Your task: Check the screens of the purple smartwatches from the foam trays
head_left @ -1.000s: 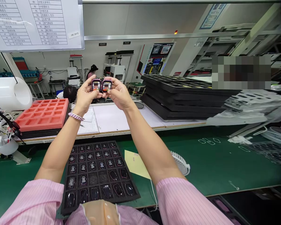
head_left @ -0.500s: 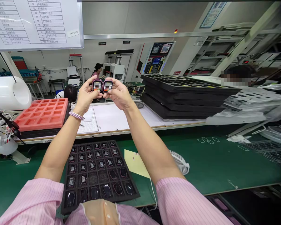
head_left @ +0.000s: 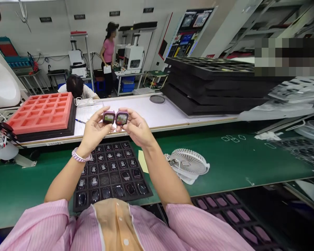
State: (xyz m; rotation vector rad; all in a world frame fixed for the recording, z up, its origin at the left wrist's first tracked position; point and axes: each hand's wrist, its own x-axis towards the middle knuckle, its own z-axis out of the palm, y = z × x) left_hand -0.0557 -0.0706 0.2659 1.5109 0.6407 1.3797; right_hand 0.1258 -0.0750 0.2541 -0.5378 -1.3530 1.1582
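Note:
My left hand (head_left: pixel 95 129) is closed on a smartwatch body (head_left: pixel 109 118) with a purple frame and a lit screen, held at its edges. A matching smartwatch body (head_left: pixel 121 119) sits between the fingers and thumb of my right hand (head_left: pixel 140 129). The two are side by side with their screens facing me, above the rear part of the bench. Below them on the green bench lies a black foam tray (head_left: pixel 112 201) with many watch bodies in its pockets. Two pockets near its middle hold nothing. My left forearm hides part of the tray's left side.
A pink foam tray (head_left: pixel 42 111) stands on the shelf (head_left: pixel 146 104) at left, and stacked black trays (head_left: pixel 211 87) at right. A white fan (head_left: pixel 189 164) lies right of my forearm. Yellow paper (head_left: pixel 142 161) is by the tray. Two people are beyond the shelf.
My view has tilted down, and both hands with their smartwatch bodies sit lower in it. The fan is now fully visible. A person at the back who was partly hidden now stands in view.

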